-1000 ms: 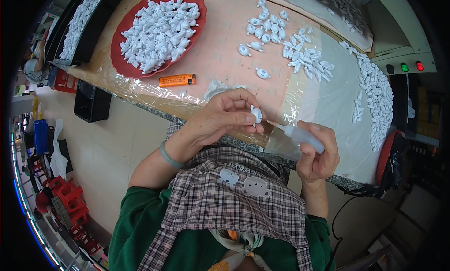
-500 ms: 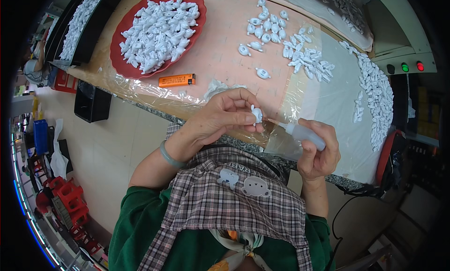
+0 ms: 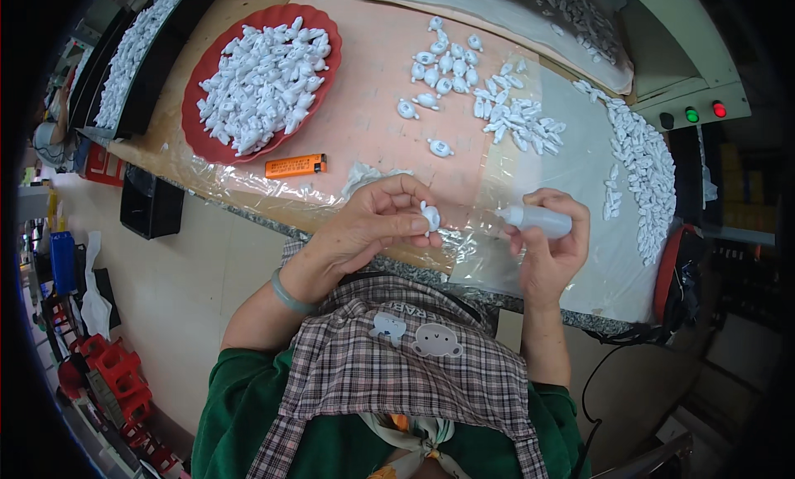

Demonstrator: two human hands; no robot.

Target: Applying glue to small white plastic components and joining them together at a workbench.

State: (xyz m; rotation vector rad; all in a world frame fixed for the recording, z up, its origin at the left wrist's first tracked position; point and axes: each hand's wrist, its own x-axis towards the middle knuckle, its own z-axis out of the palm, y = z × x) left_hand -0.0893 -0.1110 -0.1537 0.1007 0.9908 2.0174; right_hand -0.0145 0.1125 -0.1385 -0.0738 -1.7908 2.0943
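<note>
Between thumb and fingers, my left hand (image 3: pixel 383 220) pinches a small white plastic figure piece (image 3: pixel 430 217) above the table's front edge. My right hand (image 3: pixel 553 245) grips a translucent squeeze bottle (image 3: pixel 540 221) with a thin nozzle turned left toward the piece. A gap separates the nozzle from the piece. Beyond my hands lie several white round pieces (image 3: pixel 445 66) with dark marks, one of them, a single white piece (image 3: pixel 440 148), nearer to me. To their right is a pile of slim white parts (image 3: pixel 522 123).
A red scalloped plate (image 3: pixel 190 98) heaped with white pieces stands at the left, with an orange lighter (image 3: pixel 296 166) before it. A long band of white parts (image 3: pixel 642 168) lies at the right. Behind it is a machine housing (image 3: pixel 696 98) with green and red lights. A black bin (image 3: pixel 151 202) hangs lower left.
My right hand has drawn the bottle's nozzle away from the white piece, widening the gap. The whole view has shifted slightly; my left hand still holds the piece.
</note>
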